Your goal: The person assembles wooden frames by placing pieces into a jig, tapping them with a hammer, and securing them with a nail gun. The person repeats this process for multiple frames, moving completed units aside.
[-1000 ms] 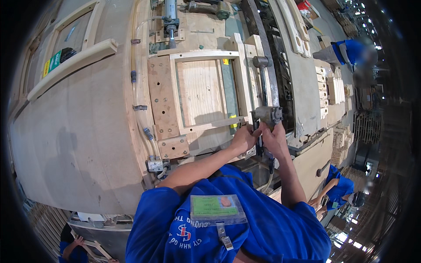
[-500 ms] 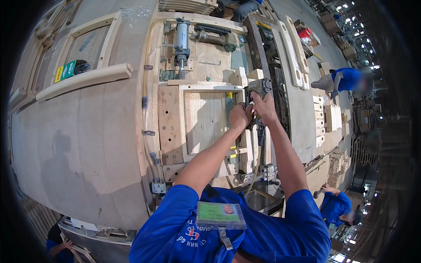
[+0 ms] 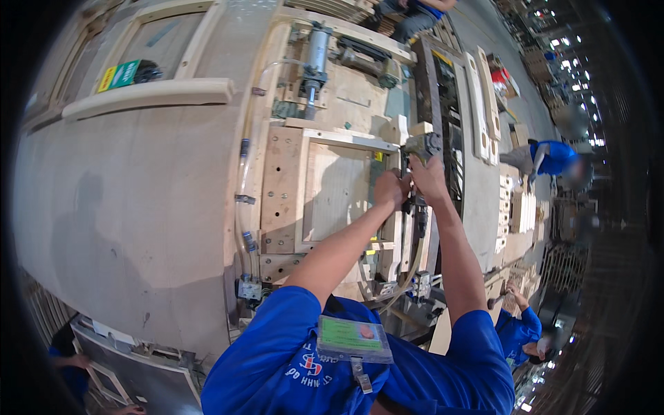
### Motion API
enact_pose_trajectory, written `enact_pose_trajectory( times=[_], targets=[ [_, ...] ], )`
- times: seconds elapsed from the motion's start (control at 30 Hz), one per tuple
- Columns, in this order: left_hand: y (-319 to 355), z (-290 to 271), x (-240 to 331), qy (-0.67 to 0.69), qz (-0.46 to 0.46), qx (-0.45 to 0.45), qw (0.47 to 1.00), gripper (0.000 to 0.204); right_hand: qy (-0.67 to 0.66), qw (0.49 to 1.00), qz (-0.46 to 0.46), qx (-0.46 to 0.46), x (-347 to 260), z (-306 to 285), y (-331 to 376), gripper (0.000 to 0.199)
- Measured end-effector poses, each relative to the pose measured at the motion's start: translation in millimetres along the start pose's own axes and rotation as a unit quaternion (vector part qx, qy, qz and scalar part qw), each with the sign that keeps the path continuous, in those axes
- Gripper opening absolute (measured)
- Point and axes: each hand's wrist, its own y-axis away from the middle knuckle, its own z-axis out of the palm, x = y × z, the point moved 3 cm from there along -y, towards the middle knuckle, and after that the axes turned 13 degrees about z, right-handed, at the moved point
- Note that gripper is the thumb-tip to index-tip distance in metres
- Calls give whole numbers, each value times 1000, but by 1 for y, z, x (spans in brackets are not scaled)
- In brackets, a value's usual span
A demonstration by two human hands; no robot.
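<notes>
My right hand is wrapped around a pneumatic nail gun, its air hose trailing back toward me. Close beside it, my left hand is closed against the lower part of the gun, next to the frame's right rail; what its fingers grip is partly hidden. The pale wooden frame lies in a jig on the bench, its right side under the tool. Small wood blocks stand at the frame's far right corner. The gun's nose is hidden by my hands.
Beyond the frame are an air cylinder and another nail gun. A curved wooden rail and a green-yellow box lie on the left table. Clear tubing runs along the jig. Co-workers are at the right and far side.
The view has shifted, so the bench appears farther right and slightly lower. Both hands stay at the frame's right side with the nail gun.
</notes>
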Motion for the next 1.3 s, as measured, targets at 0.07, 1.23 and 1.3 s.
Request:
enact_pose_trajectory(
  times=[0.07,1.23,1.3],
  targets=[
    [1,-2,0,-9,-15,21,1000,45,4,1000,-13,-16,-7,0,5,38],
    [4,-12,2,-23,19,-22,999,40,-119,990,-57,-50,4,5,10,22],
    [4,-12,1,-21,12,-26,999,41,-120,990,-54,-53,3,6,11,23]
  ],
)
